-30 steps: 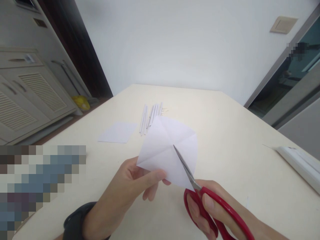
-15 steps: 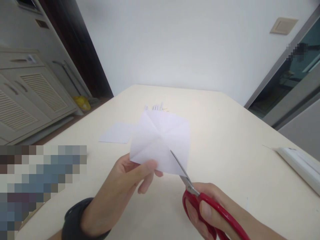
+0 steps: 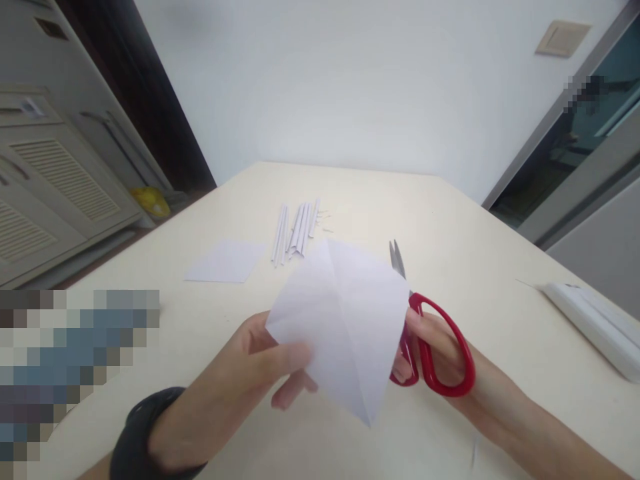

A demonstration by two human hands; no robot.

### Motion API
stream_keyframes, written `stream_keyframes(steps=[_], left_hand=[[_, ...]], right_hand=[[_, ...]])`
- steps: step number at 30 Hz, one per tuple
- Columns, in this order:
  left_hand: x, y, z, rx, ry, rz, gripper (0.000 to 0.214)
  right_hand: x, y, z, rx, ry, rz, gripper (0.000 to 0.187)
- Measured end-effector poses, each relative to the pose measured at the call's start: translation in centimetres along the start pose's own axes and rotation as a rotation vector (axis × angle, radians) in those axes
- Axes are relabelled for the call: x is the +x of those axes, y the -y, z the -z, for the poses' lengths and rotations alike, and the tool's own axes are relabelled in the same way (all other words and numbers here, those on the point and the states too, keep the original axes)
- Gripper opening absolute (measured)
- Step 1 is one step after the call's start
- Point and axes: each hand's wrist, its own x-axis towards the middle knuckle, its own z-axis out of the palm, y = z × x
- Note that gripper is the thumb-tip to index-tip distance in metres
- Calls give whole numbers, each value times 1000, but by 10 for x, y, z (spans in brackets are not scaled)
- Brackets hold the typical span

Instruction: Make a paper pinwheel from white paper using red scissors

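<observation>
Paper sheet (image 3: 345, 320), white and square, creased across both diagonals, held up in the air above the near half of a cream table (image 3: 475, 253). The left hand (image 3: 240, 380) pinches its lower left edge, thumb on the front and fingers curled behind. A black wristband (image 3: 145, 433) sits on that wrist.

The right hand (image 3: 445, 350) is clenched through the red loops of a pair of scissors (image 3: 417, 307), just behind the sheet's right edge. The blades point up and away and look almost shut. The sheet hides part of the handles.

The sheet looks very light, thin and floppy. It would likely bend under its own weight, crumple under a hard squeeze and tear easily. A gentle pinch at an edge or corner, close to a crease where the paper is a little stiffer, seems the safest hold.

Beyond the sheet, toward the far edge of the table, lies a bundle of rolled paper sticks (image 3: 295, 230) with some small bits (image 3: 325, 219) beside it. A flat paper square (image 3: 225, 261) lies toward the left edge. A long white bar (image 3: 595, 327) rests at the right edge. The scissor tips stand closest to the held sheet.
</observation>
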Motion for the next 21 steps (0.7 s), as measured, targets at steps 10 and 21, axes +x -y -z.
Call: stream_keyframes(steps=[10,21], left_hand=[[-6,1,-2,-4,108,-88,7],[-4,5,7,151,-232,-203,19]], right_hand=[[-1,13,8,132,-150,250,42],[-8,14,-3,-382,272,202,63]])
